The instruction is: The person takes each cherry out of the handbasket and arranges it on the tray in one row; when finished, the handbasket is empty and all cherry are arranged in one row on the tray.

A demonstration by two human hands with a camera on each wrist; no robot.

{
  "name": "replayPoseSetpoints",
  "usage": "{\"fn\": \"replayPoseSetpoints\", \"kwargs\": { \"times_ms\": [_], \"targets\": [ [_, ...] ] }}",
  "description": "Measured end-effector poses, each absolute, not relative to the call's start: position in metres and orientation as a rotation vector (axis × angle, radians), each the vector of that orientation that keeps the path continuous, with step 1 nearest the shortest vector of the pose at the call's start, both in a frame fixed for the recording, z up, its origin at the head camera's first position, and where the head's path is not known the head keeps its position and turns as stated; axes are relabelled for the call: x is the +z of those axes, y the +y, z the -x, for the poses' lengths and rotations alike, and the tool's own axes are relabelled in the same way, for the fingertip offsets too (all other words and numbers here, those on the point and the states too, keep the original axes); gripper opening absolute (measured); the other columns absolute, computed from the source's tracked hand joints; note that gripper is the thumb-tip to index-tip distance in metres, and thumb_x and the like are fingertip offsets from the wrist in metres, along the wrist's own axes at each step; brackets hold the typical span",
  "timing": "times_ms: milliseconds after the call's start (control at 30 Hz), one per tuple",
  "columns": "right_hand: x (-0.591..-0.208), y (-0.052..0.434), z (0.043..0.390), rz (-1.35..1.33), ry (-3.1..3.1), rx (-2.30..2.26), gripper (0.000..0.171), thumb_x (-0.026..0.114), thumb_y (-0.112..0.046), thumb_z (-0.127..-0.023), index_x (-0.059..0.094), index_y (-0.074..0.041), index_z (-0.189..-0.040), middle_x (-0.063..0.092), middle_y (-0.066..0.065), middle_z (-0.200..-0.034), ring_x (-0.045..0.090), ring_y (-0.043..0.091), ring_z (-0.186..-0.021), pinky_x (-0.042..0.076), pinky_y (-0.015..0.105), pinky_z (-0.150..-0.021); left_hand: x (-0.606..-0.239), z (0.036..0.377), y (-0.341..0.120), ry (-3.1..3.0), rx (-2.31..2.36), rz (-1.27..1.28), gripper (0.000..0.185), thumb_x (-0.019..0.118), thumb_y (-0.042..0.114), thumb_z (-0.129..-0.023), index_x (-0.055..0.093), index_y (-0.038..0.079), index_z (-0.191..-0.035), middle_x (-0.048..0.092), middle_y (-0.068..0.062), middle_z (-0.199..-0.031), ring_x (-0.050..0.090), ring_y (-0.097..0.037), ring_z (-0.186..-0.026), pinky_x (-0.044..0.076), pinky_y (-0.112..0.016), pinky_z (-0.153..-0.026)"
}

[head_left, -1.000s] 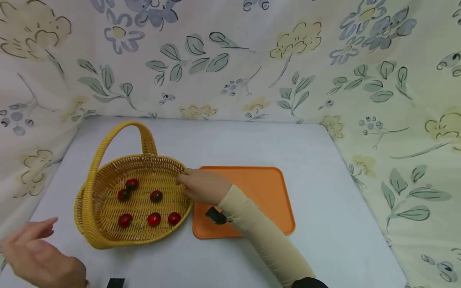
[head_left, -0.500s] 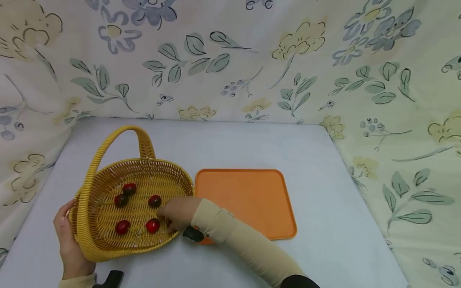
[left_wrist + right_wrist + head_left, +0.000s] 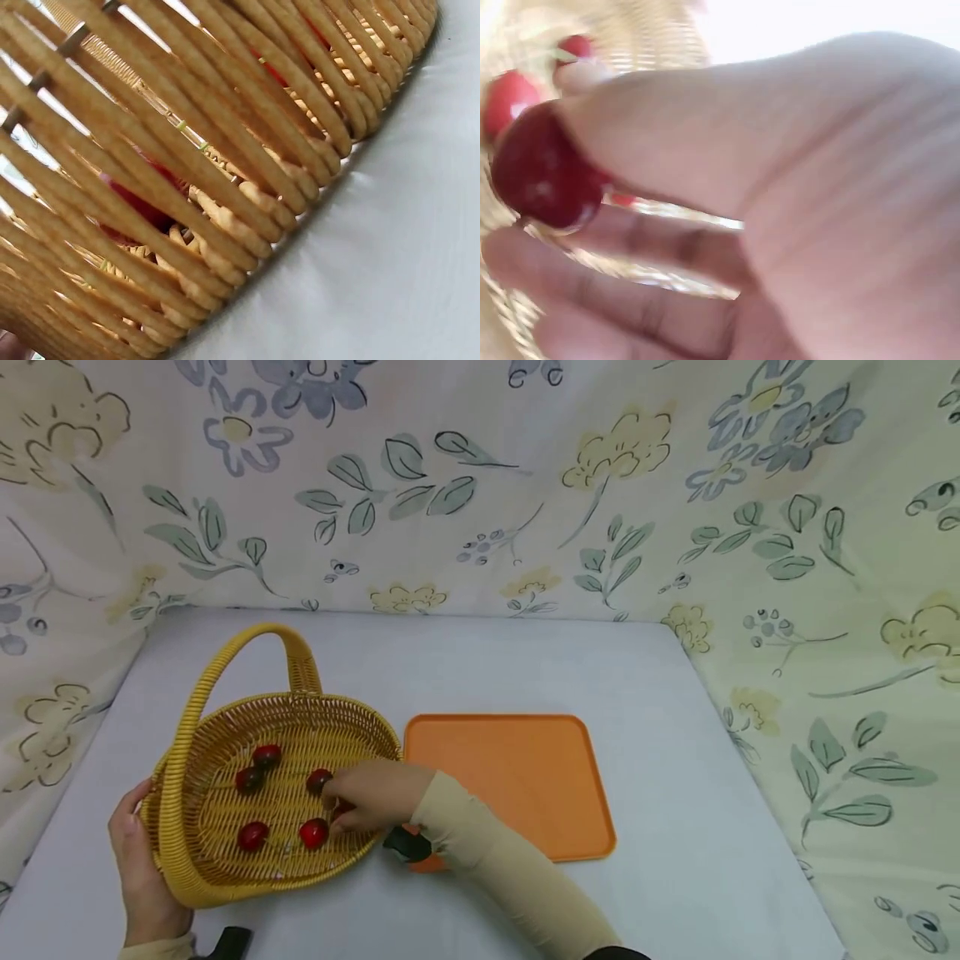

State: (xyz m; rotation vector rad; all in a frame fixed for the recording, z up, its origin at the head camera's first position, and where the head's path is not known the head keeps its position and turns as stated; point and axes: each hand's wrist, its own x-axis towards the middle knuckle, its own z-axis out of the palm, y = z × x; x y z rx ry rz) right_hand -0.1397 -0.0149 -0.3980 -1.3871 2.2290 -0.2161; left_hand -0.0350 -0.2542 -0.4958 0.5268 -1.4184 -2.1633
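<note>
A yellow wicker basket (image 3: 288, 710) with a tall handle stands at the left, several dark red cherries lying on its bottom. My left hand (image 3: 150, 877) grips the basket's left side, thumb at the rim; the other fingers are mostly hidden. Inside the basket, near its right side, my right hand (image 3: 378, 789) pinches a cherry (image 3: 544, 169) between thumb and fingers. Close to those fingertips lie a bright red cherry (image 3: 313, 833) and a darker cherry (image 3: 318, 780). Through the basket's slats, the left wrist view shows another cherry (image 3: 146, 199).
Just right of the basket lies a flat orange tray (image 3: 517, 777), partly covered by the right forearm. Both are on a white table (image 3: 480, 660). A flowered cloth (image 3: 480, 510) hangs behind and along the sides.
My left hand has come from the lower left to the basket, which shifted slightly left and nearer. My right hand has gone from the right rim into the basket and taken a cherry.
</note>
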Motion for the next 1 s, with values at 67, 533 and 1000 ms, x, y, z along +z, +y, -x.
{"fn": "replayPoseSetpoints", "kwargs": {
  "times_ms": [67,533,1000],
  "targets": [
    [-0.390,0.001,0.141,1.407,2.256,-0.390,0.029,0.061,-0.032,-0.094,0.065,-0.014,-0.117,0.063,-0.006,-0.110,0.054,0.001,-0.092,0.041,0.009,-0.078,-0.496,0.035,-0.255,-1.440,-2.150,-0.559,0.042,0.033,0.028,-0.104,0.037,0.013,-0.143,0.038,-0.006,-0.140,0.050,-0.017,-0.116,0.050,-0.016,-0.079],
    [-0.407,0.105,0.111,1.187,2.374,-1.222,0.022,0.059,-0.008,-0.094,0.060,-0.016,-0.114,0.055,-0.002,-0.110,0.052,0.009,-0.100,0.051,0.018,-0.080,-0.499,0.034,-0.258,-1.394,-2.141,-0.599,0.040,0.034,0.027,-0.104,0.037,0.013,-0.142,0.039,-0.007,-0.140,0.054,-0.015,-0.110,0.052,-0.015,-0.074],
    [-0.472,0.111,0.076,1.053,2.649,-0.879,0.029,0.069,-0.024,-0.089,0.059,-0.015,-0.116,0.054,-0.003,-0.111,0.053,0.007,-0.097,0.047,0.017,-0.084,-0.501,0.036,-0.255,-1.268,-2.218,-0.427,0.040,0.032,0.018,-0.105,0.033,0.007,-0.143,0.041,-0.014,-0.139,0.060,-0.016,-0.102,0.054,-0.018,-0.071]
  ]
}}
